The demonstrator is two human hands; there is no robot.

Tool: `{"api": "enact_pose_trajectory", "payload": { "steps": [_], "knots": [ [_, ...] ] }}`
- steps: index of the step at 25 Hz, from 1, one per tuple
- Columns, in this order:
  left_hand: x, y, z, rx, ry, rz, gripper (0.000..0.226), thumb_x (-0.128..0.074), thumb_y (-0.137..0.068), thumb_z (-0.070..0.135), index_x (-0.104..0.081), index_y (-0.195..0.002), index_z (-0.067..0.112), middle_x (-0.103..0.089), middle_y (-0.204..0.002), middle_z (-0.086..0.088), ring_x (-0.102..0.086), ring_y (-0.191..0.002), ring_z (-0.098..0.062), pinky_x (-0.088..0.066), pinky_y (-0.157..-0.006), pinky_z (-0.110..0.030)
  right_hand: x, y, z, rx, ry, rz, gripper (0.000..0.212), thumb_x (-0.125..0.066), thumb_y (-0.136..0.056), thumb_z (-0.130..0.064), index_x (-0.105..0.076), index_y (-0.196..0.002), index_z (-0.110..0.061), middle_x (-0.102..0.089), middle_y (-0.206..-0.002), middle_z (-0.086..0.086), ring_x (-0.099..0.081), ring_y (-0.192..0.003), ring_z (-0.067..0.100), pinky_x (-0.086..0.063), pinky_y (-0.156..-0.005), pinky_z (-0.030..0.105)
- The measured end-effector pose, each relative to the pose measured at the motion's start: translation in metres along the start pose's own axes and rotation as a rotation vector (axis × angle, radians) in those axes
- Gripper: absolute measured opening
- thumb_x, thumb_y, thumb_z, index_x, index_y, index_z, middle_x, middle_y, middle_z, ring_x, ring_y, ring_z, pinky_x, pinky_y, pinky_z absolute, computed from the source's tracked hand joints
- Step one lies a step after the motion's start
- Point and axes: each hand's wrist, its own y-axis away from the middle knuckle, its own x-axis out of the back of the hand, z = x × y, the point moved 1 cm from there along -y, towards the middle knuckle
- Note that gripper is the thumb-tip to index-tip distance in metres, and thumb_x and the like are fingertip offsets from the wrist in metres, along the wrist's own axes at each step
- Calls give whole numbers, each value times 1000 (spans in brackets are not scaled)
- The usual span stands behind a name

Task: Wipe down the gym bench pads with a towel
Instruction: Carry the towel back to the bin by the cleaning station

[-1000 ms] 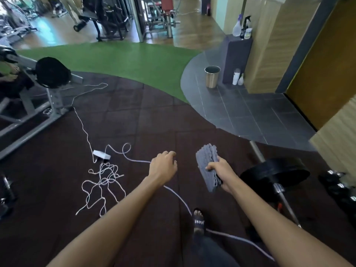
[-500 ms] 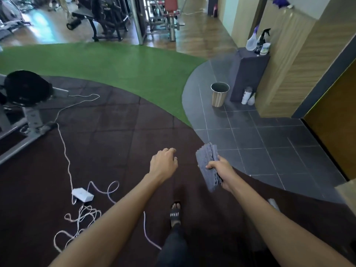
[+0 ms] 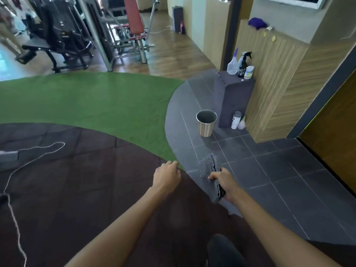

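My right hand point(image 3: 223, 183) grips a folded grey towel point(image 3: 209, 171), held upright at waist height over the edge of the grey tiles. My left hand point(image 3: 166, 177) hangs beside it, fingers curled loosely with nothing in them. Far off at the top of the view stand a black flat bench point(image 3: 41, 48) and a machine with a red upright pad point(image 3: 133, 15). No bench pad is within reach of either hand.
A striped waste bin point(image 3: 206, 123) stands on the tiles beside a dark pedestal point(image 3: 232, 101) carrying spray bottles point(image 3: 239, 63). More bottles point(image 3: 236, 120) sit at its foot. A white cord point(image 3: 34, 157) trails over the dark rubber floor at left. Green turf point(image 3: 86, 101) lies ahead.
The view has swung right and moved forward: the barbell, cord tangle and left-hand bench have left the frame, and the bin and pedestal are closer. Both hands keep their pose.
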Motion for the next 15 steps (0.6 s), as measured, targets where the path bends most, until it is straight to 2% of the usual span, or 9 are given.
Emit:
{"api": "enact_pose_trajectory", "payload": {
  "steps": [3,6,10,15],
  "knots": [
    [9,-115,-5,-22,5,-12,42,-45,-94,22,-54,-134,19,-60,-129,-6,-56,-117,-29,-45,-93,-40,-12,-102,-49,14,53,26,17,-52,-80,11,-55,-78,-6,-56,-78,14,-54,-78,29,-42,-69,37],
    [12,-233,-12,13,20,-23,44,-46,-93,22,-53,-136,20,-58,-133,-5,-56,-119,-29,-44,-95,-40,-25,-215,-100,28,37,2,18,-51,-79,12,-57,-84,-5,-56,-83,16,-54,-77,27,-43,-66,34],
    [42,-369,-28,66,52,-12,45,-46,-91,20,-54,-136,20,-59,-133,-5,-57,-117,-28,-46,-94,-40,-50,-335,-184,18,67,-51,21,-48,-81,15,-56,-88,-4,-53,-74,10,-50,-65,22,-40,-56,29],
    [89,-521,-63,100,82,18,45,-45,-92,20,-53,-136,18,-59,-132,-6,-57,-117,-28,-47,-93,-40,-102,-468,-278,9,99,-120,28,-45,-78,18,-57,-91,-4,-55,-75,11,-51,-72,25,-41,-62,31]
  ]
}}
